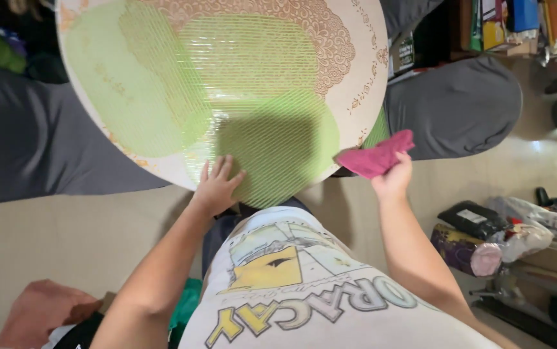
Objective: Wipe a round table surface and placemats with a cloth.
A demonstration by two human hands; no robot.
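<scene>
Round table point(356, 84); left hand point(217, 187) flat; right hand point(394, 181) gripping cloth point(376, 156).

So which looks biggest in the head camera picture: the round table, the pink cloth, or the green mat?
1. Round table, by far the largest.
2. Green mat, lying on it and covering much of the top.
3. Pink cloth, the smallest, bunched in the right hand, so its full size stays unsure.
</scene>
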